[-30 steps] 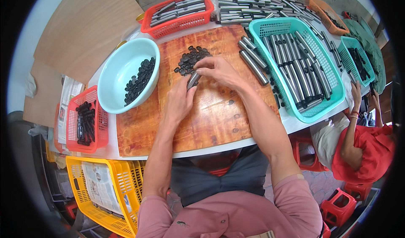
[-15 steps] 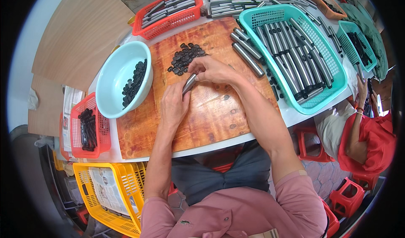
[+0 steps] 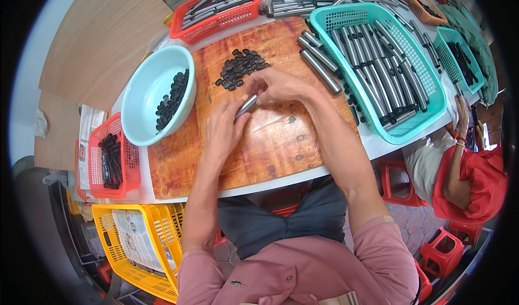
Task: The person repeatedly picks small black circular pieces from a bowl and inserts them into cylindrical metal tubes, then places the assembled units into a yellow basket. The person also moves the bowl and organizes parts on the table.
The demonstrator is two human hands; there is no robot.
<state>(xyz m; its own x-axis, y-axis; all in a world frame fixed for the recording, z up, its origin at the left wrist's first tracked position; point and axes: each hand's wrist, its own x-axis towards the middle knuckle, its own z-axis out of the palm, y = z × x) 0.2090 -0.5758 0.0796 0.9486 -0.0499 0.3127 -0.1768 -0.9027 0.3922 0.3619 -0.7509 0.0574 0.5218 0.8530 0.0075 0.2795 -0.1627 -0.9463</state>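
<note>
Left fingers holding one tube, right fingers at end, one bowl

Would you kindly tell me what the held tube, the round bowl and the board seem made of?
Held tube: probably polished metal, from its silvery glints.
Round bowl: likely smooth plastic, given its even pale-blue colour.
Board: apparently wood, perhaps varnished, with brown mottling, dark knot-like spots and glare.

The metal tube looks smooth and shiny, the wooden board glossy.
</note>
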